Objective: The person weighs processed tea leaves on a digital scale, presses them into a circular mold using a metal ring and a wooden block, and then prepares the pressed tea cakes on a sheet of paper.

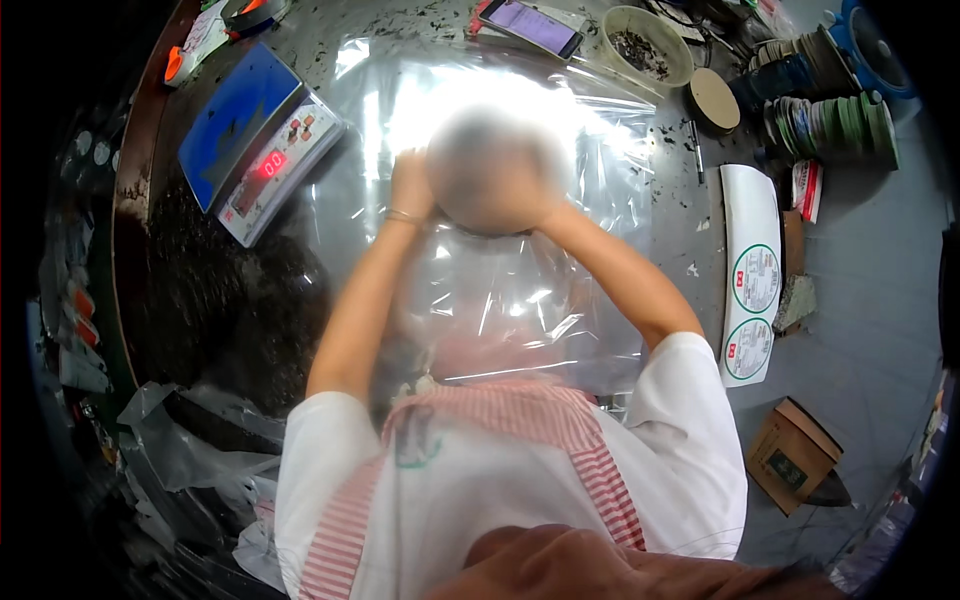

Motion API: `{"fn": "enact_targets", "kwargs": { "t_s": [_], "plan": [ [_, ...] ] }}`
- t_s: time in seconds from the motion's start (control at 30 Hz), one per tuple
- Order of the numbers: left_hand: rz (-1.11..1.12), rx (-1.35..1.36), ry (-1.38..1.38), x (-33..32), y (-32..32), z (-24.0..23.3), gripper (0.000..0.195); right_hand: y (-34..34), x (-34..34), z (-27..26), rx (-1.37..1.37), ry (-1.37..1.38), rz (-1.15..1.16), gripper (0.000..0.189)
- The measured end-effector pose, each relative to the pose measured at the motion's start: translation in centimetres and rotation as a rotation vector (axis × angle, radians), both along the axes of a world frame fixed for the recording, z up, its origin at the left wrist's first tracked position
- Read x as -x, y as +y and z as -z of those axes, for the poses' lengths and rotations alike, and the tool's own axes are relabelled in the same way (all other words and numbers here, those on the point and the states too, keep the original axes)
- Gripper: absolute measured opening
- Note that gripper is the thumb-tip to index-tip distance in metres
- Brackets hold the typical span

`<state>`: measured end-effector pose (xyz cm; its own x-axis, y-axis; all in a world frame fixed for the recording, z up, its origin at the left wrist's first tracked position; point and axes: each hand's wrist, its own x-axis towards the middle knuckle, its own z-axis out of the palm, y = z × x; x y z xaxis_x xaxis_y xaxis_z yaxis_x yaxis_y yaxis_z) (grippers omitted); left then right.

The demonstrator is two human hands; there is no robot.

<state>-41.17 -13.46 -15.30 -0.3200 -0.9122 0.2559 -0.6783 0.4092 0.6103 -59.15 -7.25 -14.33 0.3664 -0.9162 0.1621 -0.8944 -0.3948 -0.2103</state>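
A large clear plastic sheet or bag (510, 285) lies across the work surface in front of me, shining under the light. My left hand (412, 180), with a thin bracelet at the wrist, is at the left side of a round, blurred, greyish shape (487, 172) near the middle of the view. My right hand (532, 187) reaches to the right side of that shape, its fingers lost in the blur. Whether either hand grips the shape or the plastic cannot be told. A digital scale (259, 142) with a blue top and a lit red display stands to the left.
Dark loose material (225, 300) covers the left of the table. Along the back are a smartphone (532, 26) and a plastic tub (649, 46) of dark bits. To the right are a round lid (713, 100), a pen (697, 152), a label strip (739, 202) and label rolls (825, 127).
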Motion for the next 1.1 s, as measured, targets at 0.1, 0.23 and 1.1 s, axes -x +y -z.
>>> {"fn": "enact_targets", "kwargs": {
  "t_s": [0.1,0.23,1.1],
  "plan": [
    [-0.128,-0.131,-0.111,2.0,0.4,0.1,0.03,-1.0,-0.7,4.5,-0.048,0.054,0.056,0.086],
    [-0.048,-0.141,0.076,-1.3,-3.6,3.8,0.042,-2.3,0.0,6.9,-0.281,-0.009,-0.089,0.089],
    [0.081,-0.365,0.919,-11.4,5.1,-17.0,0.045,4.4,0.6,1.5,0.393,-0.093,-0.175,0.039]
  ]
}}
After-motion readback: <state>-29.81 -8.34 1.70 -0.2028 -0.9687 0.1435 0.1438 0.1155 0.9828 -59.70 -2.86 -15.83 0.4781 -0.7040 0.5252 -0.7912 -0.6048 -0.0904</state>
